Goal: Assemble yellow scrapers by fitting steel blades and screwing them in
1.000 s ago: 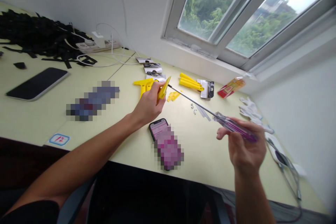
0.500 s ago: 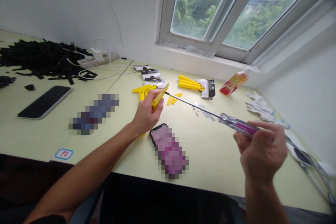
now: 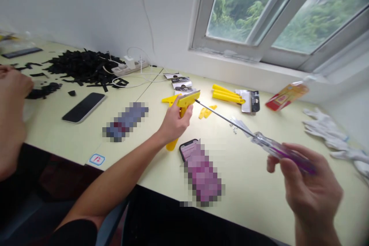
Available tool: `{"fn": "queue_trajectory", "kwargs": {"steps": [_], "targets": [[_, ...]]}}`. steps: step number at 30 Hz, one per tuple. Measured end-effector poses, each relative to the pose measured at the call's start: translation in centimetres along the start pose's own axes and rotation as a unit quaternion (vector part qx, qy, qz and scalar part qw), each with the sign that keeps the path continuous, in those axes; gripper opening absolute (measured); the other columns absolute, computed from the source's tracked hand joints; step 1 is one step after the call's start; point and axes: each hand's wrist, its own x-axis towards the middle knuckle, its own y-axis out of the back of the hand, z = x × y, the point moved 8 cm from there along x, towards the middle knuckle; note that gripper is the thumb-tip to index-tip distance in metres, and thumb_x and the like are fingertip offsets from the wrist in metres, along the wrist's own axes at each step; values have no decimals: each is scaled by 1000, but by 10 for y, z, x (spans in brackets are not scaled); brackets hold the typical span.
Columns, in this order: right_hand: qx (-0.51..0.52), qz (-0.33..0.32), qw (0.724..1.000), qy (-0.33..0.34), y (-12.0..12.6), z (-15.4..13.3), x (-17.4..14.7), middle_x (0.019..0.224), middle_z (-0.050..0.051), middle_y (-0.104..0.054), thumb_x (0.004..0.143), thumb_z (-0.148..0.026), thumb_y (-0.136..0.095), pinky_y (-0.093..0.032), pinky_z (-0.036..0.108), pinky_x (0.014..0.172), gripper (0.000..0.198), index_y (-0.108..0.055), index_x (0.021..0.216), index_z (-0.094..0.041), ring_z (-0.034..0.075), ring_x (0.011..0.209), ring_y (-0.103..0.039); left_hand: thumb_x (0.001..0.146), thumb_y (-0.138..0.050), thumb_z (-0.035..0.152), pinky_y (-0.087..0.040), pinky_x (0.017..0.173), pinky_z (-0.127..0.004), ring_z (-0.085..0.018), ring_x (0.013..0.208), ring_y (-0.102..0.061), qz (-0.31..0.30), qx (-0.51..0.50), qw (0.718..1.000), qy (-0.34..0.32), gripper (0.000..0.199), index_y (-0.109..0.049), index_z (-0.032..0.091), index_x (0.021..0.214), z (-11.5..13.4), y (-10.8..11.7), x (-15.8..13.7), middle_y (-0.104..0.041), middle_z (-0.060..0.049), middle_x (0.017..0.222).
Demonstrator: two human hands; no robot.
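My left hand (image 3: 175, 123) is closed around a yellow scraper (image 3: 188, 100), its wide head raised and its handle pointing down toward the table. In my right hand (image 3: 313, 186) is a screwdriver (image 3: 269, 147) with a clear and purple handle. Its long shaft reaches left, and the tip is at the scraper's head; whether it sits in a screw I cannot tell. Beyond the shaft lie small yellow plastic pieces (image 3: 207, 112). Several tiny silver screws (image 3: 234, 130) lie beside thin translucent strips (image 3: 242, 126). Part of another yellow scraper (image 3: 168, 100) shows behind my left hand.
Around my hands are a blurred-out phone (image 3: 188, 149), yellow handles (image 3: 226, 94), a packet (image 3: 250, 102), a red-orange bottle (image 3: 286, 95) and white gloves (image 3: 324, 127). Leftward are a dark phone (image 3: 83, 107), a black heap (image 3: 83, 67), a power strip (image 3: 131, 67) and another person's hand (image 3: 13, 82).
The view has swung left, bringing another person's hand in at the left edge. The scraper's head has turned to show its broad face. The screwdriver's tip stays at it.
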Motion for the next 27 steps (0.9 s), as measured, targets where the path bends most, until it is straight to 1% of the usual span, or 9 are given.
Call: {"fn": "queue_trajectory", "kwargs": {"steps": [1,3,5,7,12,16,21,24,27], "targets": [[-13,6,1000,15,-1,-5,-1,71,2,-65,83,-25,-72,-48,33,55,33,-67,114,-16,18,57,-62,94,-49,42,-31,38,-19,-6,39,-37,-10,-23,1000,12,33,-42,20,70,-1,-1,1,-38,7,49],[-34,30,998,41,3,-12,-3,75,2,-65,82,-21,-72,-48,34,57,33,-68,114,-15,18,60,-63,94,-48,42,-29,35,-19,-5,36,-35,-26,-64,997,34,38,-39,20,64,-2,-3,1,-36,7,45],[-39,54,996,55,8,-15,-4,75,3,-65,81,-20,-72,-47,34,55,33,-68,114,-15,18,60,-63,94,-49,43,-27,33,-18,-4,33,-32,-31,-95,994,51,39,-38,20,63,-2,-5,0,-35,8,43],[-34,65,995,64,11,-16,-4,75,3,-66,81,-20,-72,-46,34,53,34,-69,114,-15,19,59,-62,93,-51,43,-27,32,-18,-4,32,-31,-31,-111,991,63,39,-38,20,63,-1,-7,-2,-36,8,42],[-23,48,996,69,10,-12,-4,76,3,-65,81,-20,-71,-47,33,51,33,-69,114,-16,18,56,-62,92,-52,45,-28,32,-16,-3,32,-33,-30,-106,992,68,42,-39,19,61,-2,-11,-4,-36,8,42],[-15,62,995,75,11,-11,-5,76,4,-66,80,-21,-72,-46,33,49,33,-69,112,-15,18,55,-61,92,-52,45,-28,32,-16,-4,33,-33,-34,-101,992,66,42,-39,19,61,-5,-12,-4,-36,8,41],[-26,65,996,52,9,-9,-3,76,5,-66,78,-20,-74,-46,33,49,33,-71,110,-16,19,55,-62,92,-52,45,-28,32,-17,-4,34,-34,-26,-79,995,57,41,-40,20,62,-6,-11,-3,-37,8,42],[-26,76,994,69,10,-10,-3,75,6,-67,74,-17,-76,-46,34,45,35,-73,108,-15,20,52,-61,92,-53,45,-28,32,-17,-4,33,-33,-28,-94,993,58,39,-41,20,65,-4,-12,-4,-37,8,42],[-27,78,993,84,13,-7,-6,77,6,-68,73,-17,-76,-46,34,42,37,-73,110,-17,20,51,-62,91,-54,45,-27,31,-17,-4,32,-32,-38,-117,990,68,39,-40,20,65,-3,-15,-4,-38,8,42]]}}
